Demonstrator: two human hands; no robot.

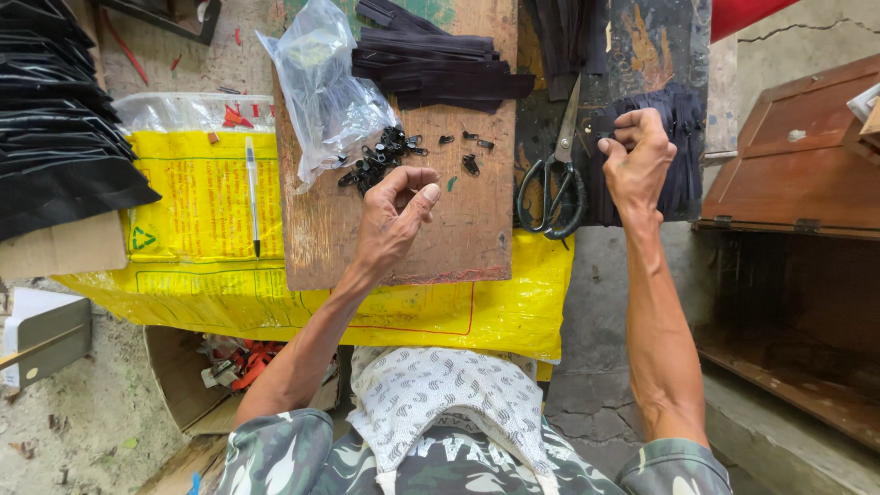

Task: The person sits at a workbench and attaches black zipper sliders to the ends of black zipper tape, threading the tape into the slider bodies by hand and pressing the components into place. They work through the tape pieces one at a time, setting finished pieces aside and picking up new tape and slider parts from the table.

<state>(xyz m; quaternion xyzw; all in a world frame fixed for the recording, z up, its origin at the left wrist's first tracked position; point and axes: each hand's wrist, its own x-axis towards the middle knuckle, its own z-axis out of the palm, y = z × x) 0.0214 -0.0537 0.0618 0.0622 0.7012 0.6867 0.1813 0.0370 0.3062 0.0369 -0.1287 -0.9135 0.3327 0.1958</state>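
Pinching with thumb and forefinger, the left hand point(392, 215) is held closed just short of the sliders point(380, 154); whether one is already caught cannot be told. The right hand point(637, 158) is clamped on the zipper tapes point(674, 151), the scissors point(555, 188) just to its left. One slider is best picked singly, and the tape end kept taut and flat. A worn board point(463, 234) serves as the surface, laid over a yellow sack point(197, 197), with a plastic bag point(325, 87) beyond the sliders; rough concrete and a wooden cabinet point(797, 156) lie around.
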